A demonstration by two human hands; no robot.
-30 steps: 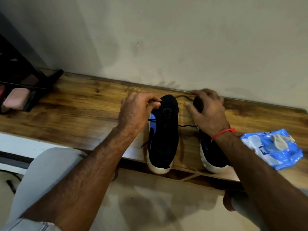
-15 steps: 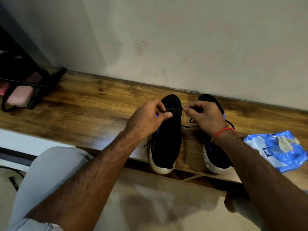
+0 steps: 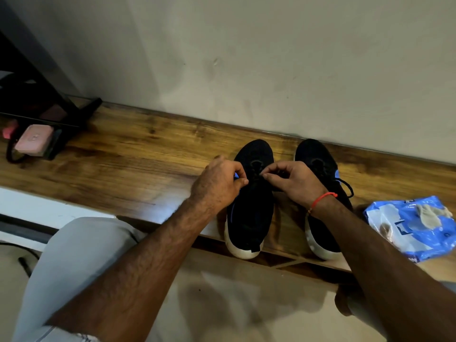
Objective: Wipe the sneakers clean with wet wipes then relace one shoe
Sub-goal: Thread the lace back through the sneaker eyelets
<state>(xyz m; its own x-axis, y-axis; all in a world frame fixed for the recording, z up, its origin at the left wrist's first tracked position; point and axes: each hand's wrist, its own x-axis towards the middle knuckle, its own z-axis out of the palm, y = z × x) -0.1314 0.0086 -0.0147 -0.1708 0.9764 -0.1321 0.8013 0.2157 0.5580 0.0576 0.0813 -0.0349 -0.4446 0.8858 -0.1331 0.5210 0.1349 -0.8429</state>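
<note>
Wooden shelf (image 3: 138,166) with dark brown grain runs along the wall, its near edge over the floor. Two black sneakers with white soles stand on it side by side, toes toward the wall and heels overhanging the near edge: left sneaker (image 3: 251,218), right sneaker (image 3: 320,169) just beside it, a loose black lace (image 3: 348,187) trailing off its right side onto the wood. A blue wet wipes pack (image 3: 417,228) with a crumpled wipe (image 3: 429,214) on top lies near right, and a black rack (image 3: 61,119) holding a pink bar (image 3: 33,139) stands far left.
</note>
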